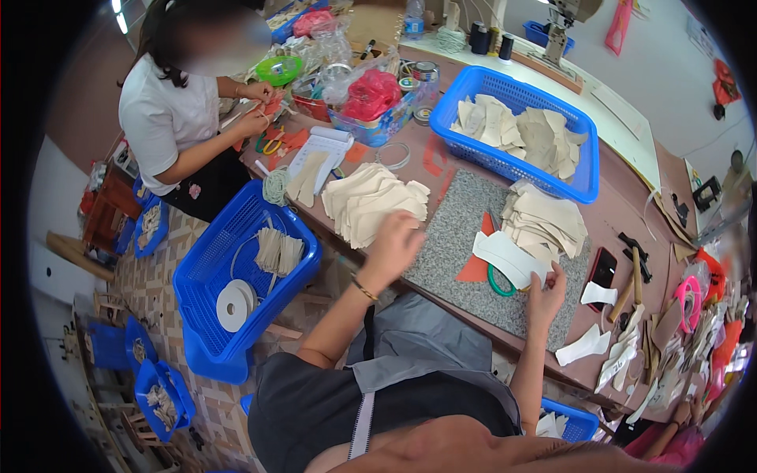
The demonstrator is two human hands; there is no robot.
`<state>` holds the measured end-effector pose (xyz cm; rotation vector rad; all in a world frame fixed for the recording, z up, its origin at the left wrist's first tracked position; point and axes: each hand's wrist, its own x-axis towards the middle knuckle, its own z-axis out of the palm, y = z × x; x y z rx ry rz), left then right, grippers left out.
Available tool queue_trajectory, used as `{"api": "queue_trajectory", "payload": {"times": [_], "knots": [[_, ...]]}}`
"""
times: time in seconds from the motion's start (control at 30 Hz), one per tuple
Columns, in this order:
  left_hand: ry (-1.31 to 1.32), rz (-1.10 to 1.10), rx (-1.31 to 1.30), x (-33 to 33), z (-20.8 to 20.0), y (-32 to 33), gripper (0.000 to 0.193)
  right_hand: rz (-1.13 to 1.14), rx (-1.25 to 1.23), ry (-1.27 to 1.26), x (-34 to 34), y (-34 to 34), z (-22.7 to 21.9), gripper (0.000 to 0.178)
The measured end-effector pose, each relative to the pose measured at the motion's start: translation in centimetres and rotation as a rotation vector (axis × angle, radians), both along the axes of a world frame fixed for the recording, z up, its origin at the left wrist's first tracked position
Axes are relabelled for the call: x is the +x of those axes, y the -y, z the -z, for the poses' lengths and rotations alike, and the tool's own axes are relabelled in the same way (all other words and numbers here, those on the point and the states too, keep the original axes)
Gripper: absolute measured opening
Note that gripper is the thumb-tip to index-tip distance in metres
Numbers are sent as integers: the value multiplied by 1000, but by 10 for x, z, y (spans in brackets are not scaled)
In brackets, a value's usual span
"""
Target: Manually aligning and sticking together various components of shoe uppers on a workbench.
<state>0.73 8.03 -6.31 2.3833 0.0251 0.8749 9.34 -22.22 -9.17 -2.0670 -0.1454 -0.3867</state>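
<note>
**Beige cut pieces, one stack under each hand**

Beige is pretty much the whole bench. Left hand hangs over the near edge of the fanned pile of beige cut fabric pieces, fingers curled down and blurry, so I honestly can't tell if it's pinching a piece or just touching the top one. That pile sits up and left of the speckled grey stone slab, its long side running along the table edge. Right hand is on the slab's right side, fingertips closed on the curved white cut pieces lying just left of it, right below a second beige stack. A green ring peeks out, mostly covered.
</note>
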Motion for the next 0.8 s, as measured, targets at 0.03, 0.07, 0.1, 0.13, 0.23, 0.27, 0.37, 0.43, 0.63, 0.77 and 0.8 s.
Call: {"api": "queue_trajectory", "payload": {"times": [0.03,0.07,0.1,0.13,0.23,0.27,0.37,0.43,0.63,0.77,0.8], "knots": [[-34,136,-90,2,-1,26,25,-15,1,4,-2,-1,-1,43],[-35,255,-100,4,0,48,26,-77,266,-70,-5,-1,-1,38],[-34,336,-150,8,3,71,29,-134,529,-149,-6,-2,-3,34],[-34,419,-202,12,4,90,31,-168,602,-161,-12,-7,-10,28],[85,468,-56,23,-16,127,39,-215,700,-178,-30,-17,-24,28],[81,484,-67,24,-18,130,39,-247,728,-187,-33,-18,-24,29],[84,536,-99,37,-22,134,46,-294,856,-190,-41,-24,-31,32],[71,528,-136,43,-23,127,46,-392,775,-126,-41,-25,-32,36],[33,547,-332,43,-23,113,41,-419,758,3,-41,-50,-39,37],[-35,582,-395,39,-29,112,43,-416,648,30,-42,-52,-49,25],[-11,568,-373,38,-32,113,44,-389,576,90,-43,-53,-49,25]]}}
